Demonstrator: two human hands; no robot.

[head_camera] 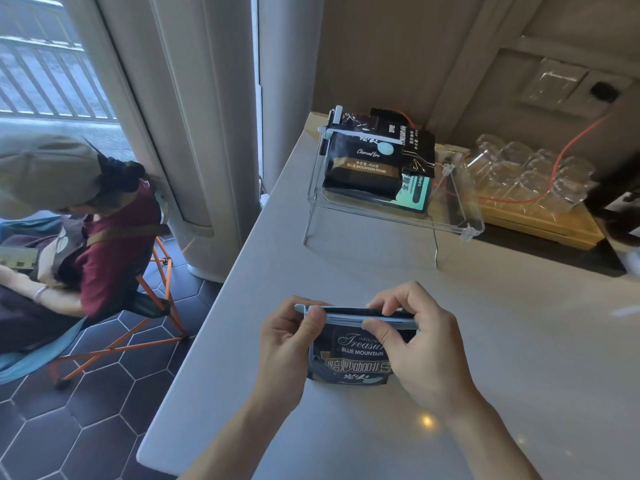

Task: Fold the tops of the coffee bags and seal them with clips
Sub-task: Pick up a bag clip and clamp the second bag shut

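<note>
Head view, the only one supplied: a dark coffee bag (353,355) stands on the pale counter (519,341) near its front edge, well in front of the clear acrylic rack (388,216), which serves as landmark. A long pale-blue clip (360,317) lies across the bag's folded top, running left to right. The left hand (287,344) is closed on the clip's left end, thumb pressed over the bar and fingers curled behind the bag's edge. The right hand (415,344) pinches the clip towards its right end, thumb on the near face and fingers over the top of the fold; neither hand is open. Judgement: the step in hand is the sealing of this bag, the fold being already made and the clip being seated or pressed home. Whether the clip's free end is latched cannot be told, as the right fingers cover it. The next move calls for firm pressure along the bar until it locks, with the fold kept flat beneath it. On the rack sit further dark bags (363,164), the front one carrying a white clip (360,135) across its top.
</note>
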